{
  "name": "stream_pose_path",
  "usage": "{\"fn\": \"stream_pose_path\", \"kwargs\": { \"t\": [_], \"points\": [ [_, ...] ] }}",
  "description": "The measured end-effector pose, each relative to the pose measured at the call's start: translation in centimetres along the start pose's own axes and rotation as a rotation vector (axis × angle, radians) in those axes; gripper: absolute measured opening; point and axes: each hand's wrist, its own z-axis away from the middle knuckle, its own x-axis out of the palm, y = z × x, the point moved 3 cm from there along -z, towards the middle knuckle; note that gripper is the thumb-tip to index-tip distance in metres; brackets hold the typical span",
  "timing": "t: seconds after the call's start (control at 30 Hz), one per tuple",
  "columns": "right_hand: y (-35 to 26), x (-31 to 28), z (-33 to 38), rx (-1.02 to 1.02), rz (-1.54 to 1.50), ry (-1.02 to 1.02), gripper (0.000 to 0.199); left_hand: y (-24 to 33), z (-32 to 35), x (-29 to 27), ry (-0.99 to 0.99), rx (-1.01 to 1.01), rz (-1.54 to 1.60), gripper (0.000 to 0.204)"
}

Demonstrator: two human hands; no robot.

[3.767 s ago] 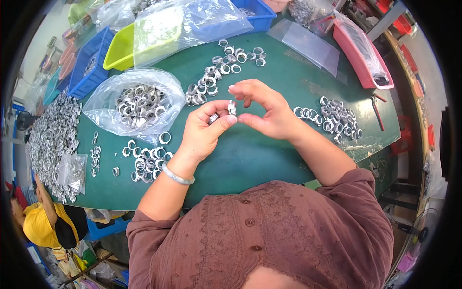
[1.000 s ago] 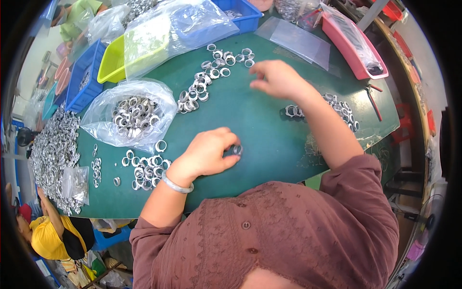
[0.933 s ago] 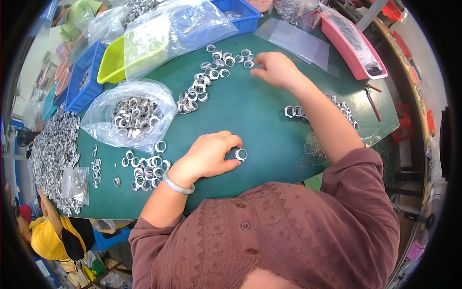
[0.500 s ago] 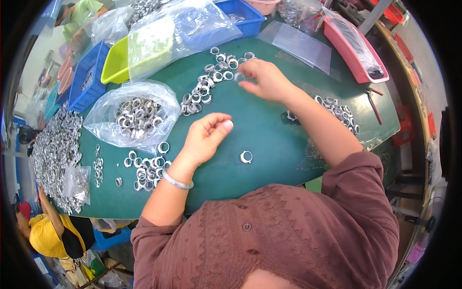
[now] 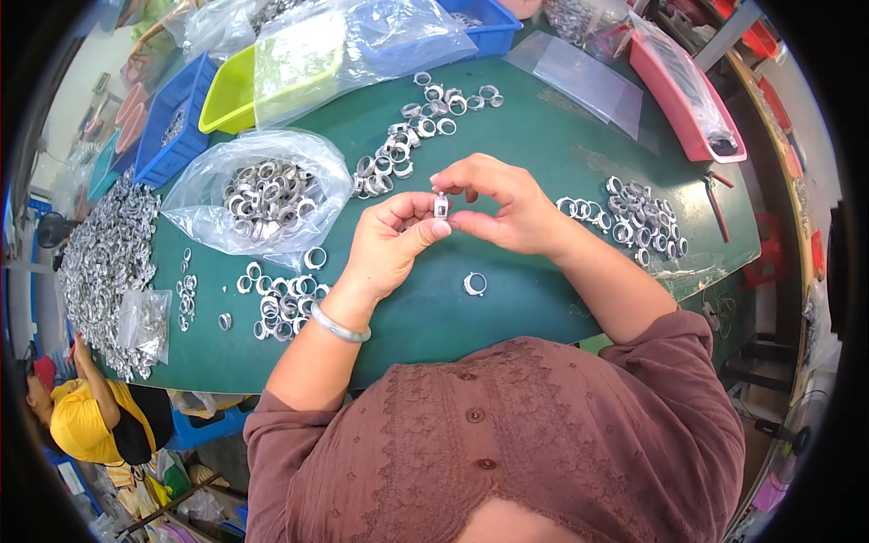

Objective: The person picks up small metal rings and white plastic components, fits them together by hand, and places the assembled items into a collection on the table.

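My left hand [image 5: 391, 237], with a bangle [image 5: 340, 324] on its wrist, and my right hand [image 5: 509, 206] meet above the middle of the table. Between their fingertips they pinch a small silver metal ring [image 5: 441, 208], seen edge-on. Below them a single metal ring [image 5: 474, 284] with small tabs lies by itself on the green table [image 5: 525, 299]. A curved cluster of similar rings [image 5: 398, 149] lies just beyond my hands. Another group of rings [image 5: 644, 217] sits beside my right forearm, and a further pile [image 5: 282, 303] is next to my left forearm.
An open clear plastic bag [image 5: 195, 204] of rings stands at left, before a large heap of metal parts [image 5: 104, 271]. Blue [image 5: 172, 136] and lime [image 5: 226, 95] baskets, a pink basket [image 5: 679, 100] and red-handled pliers [image 5: 715, 208] line the table. A person in yellow [image 5: 86, 421] sits at lower left.
My right hand has come back from the far ring cluster with a ring and joined my left hand. The left hand has shifted slightly and now grips the ring too.
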Motion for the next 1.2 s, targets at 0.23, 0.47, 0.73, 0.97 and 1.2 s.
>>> {"fn": "stream_pose_path", "kwargs": {
  "t": [0.23,0.47,0.73,0.97,1.2],
  "points": [
    [0.25,0.29,0.20,-0.046,0.018,0.029,0.031,-0.20,-0.05,-0.11,-0.010,0.012,0.014,0.023],
    [0.14,0.46,0.27,-0.050,0.033,0.053,0.029,-0.35,-0.04,-0.30,-0.012,-0.019,-0.002,0.023],
    [-0.12,0.35,0.10,-0.088,0.114,0.053,0.029,-0.20,-0.03,-0.22,0.004,-0.041,-0.009,0.031],
    [-0.20,0.49,0.04,-0.149,0.189,0.065,0.033,-0.25,-0.12,-0.20,0.014,-0.069,-0.005,0.023],
    [0.57,0.31,0.56,0.093,-0.064,0.044,0.046,0.24,-0.28,-0.36,-0.001,0.285,-0.274,0.034]
  ]
}}
